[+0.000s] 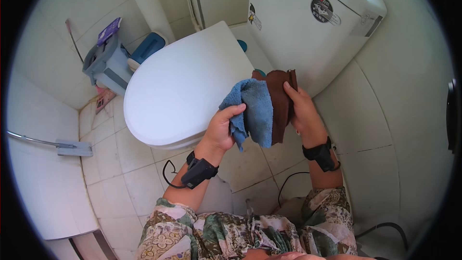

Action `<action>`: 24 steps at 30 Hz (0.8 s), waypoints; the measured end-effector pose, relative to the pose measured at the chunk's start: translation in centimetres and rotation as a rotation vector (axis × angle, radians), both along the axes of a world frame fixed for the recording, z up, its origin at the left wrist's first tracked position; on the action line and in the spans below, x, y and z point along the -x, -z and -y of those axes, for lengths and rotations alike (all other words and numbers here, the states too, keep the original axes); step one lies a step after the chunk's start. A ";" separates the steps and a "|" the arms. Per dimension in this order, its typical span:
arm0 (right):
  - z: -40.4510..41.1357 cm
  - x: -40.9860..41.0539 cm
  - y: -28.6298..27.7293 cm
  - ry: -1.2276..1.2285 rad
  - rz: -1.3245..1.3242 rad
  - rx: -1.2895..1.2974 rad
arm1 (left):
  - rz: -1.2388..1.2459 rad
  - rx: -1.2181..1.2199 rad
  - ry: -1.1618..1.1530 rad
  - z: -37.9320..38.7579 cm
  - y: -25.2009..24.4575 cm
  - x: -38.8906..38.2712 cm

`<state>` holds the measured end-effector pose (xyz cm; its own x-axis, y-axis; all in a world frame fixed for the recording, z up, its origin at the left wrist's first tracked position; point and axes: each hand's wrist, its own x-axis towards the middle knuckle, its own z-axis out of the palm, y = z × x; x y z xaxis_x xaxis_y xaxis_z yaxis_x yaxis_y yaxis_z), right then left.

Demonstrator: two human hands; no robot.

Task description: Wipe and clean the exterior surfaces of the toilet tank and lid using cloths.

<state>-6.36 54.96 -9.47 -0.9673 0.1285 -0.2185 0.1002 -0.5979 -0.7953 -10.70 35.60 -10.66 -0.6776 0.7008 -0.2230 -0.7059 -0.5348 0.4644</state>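
My left hand [224, 126] grips a blue terry cloth [258, 108], its thumb on the front. In my right hand [305, 110] is a brown cloth [279, 97], held by its right side with the thumb over it. The two cloths overlap, the blue one in front; whether they are joined cannot be told. Both hang in the air over the right front corner of a white toilet lid [184, 90], which is down. Black devices are strapped to both wrists.
The toilet tank [303, 32] stands at the upper right. At the left are a grey bin [112, 61] with a purple packet [109, 31] on it, a blue-lidded container [148, 47], a pink dustpan or brush [104, 99] and a flat mop head [74, 148]. Tiled floor [135, 155] lies below.
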 end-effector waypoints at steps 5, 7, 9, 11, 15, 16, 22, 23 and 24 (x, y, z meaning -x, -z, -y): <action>-0.1 0.4 0.2 -0.097 -0.097 -0.063 | -0.048 0.007 -0.017 0.7 -0.3 0.3; -0.9 0.3 0.1 -0.171 -0.150 -0.054 | -0.026 -0.014 -0.028 0.3 0.1 0.2; -0.8 0.1 -0.5 -0.113 -0.132 -0.029 | -0.006 -0.038 -0.033 -0.2 0.2 0.1; -0.6 -0.2 -1.9 -0.047 -0.116 -0.009 | 0.051 -0.102 -0.121 -0.8 0.0 0.2; 0.9 -1.3 -7.5 0.303 -0.436 -0.061 | 0.150 -0.147 -0.150 -0.6 -0.5 -0.2; 1.0 -1.9 -9.1 0.388 -0.482 -0.154 | 0.184 -0.121 -0.103 -0.9 -0.1 -0.5; 0.4 -1.3 -15.8 1.132 -0.733 -1.015 | 0.198 -0.051 0.074 -1.9 0.6 -2.1; -0.2 -0.8 -16.4 1.253 -0.669 -1.364 | 0.201 -0.064 0.092 -2.0 0.4 -2.1; -1.0 -0.4 -17.3 1.244 -0.840 -2.074 | 0.199 -0.065 0.092 -2.0 0.5 -2.1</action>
